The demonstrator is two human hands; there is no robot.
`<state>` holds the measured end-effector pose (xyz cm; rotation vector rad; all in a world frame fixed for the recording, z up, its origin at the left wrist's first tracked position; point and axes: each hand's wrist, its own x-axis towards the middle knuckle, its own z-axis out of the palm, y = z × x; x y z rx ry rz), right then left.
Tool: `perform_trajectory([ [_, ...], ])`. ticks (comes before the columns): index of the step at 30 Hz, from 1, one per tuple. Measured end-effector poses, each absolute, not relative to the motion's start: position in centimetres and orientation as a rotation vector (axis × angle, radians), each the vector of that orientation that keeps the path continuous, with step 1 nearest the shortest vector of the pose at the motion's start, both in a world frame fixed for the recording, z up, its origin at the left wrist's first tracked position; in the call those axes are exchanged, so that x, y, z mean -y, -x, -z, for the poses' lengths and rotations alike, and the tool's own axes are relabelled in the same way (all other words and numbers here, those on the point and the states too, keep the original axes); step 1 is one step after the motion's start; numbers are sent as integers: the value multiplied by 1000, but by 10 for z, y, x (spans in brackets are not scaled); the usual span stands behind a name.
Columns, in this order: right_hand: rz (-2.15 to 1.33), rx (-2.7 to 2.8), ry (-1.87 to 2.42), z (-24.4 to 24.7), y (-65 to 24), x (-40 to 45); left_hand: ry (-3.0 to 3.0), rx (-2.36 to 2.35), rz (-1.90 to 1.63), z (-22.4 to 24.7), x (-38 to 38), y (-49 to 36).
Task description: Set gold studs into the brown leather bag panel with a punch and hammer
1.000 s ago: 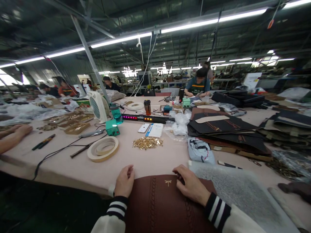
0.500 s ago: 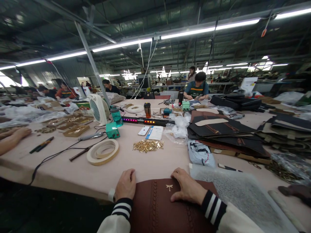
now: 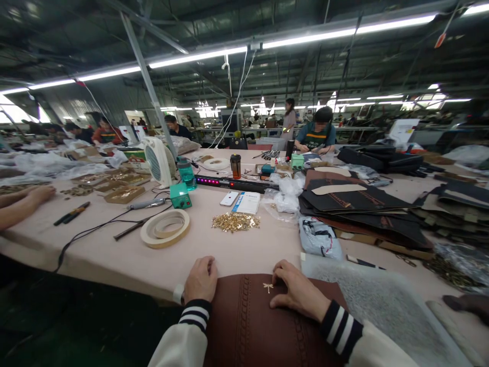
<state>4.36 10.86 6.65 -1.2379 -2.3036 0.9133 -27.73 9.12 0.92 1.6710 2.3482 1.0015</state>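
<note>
In front of me lies a brown leather panel [image 3: 263, 331] with two stitched, braided lines running down it. A small gold dragonfly ornament [image 3: 268, 288] sits near its top edge. My right hand [image 3: 300, 293] rests on the leather just right of the ornament, thumb and forefinger apart, with nothing seen between them. Beside the panel's upper left edge, my left hand [image 3: 200, 280] has its fingers curled inward; their tips are hidden, so whether they grip the edge is unclear.
A pile of small gold hardware [image 3: 236, 222] lies ahead, with tape rolls [image 3: 183, 235] to its left and a booklet [image 3: 250, 202] behind. Dark leather pieces [image 3: 359, 201] are stacked at right. A translucent sheet [image 3: 382, 295] lies beside the panel. Another person's hand [image 3: 40, 196] is far left.
The head view has shifted slightly, so the table contents appear higher and farther right. Both hands keep nearly the same pose on the leather. A standing person in the background has moved left.
</note>
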Motion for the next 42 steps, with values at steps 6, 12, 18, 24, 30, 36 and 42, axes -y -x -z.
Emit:
perform_trajectory([
  [6, -911, 2307, 1215, -66, -44, -108, -1662, -2359, -996, -10, -91, 277],
  [12, -905, 2307, 1205, -67, -43, -108, -1654, -2370, -990, -9, -92, 277],
  [18, -893, 2309, 1254, -69, -42, -109, -1659, -2358, -983, -8, -92, 279],
  [24, -911, 2359, 1270, -64, -42, -117, -1670, -2343, -988, -5, -92, 281],
  [30, -866, 2456, 1336, -62, -38, -129, -1650, -2330, -979, -6, -93, 282],
  [36, -835, 2532, 1501, -64, -30, -140, -1608, -2322, -942, -13, -93, 285],
  [42, -1073, 2465, 1503, -83, -28, -135, -1582, -2357, -929, -21, -96, 287],
])
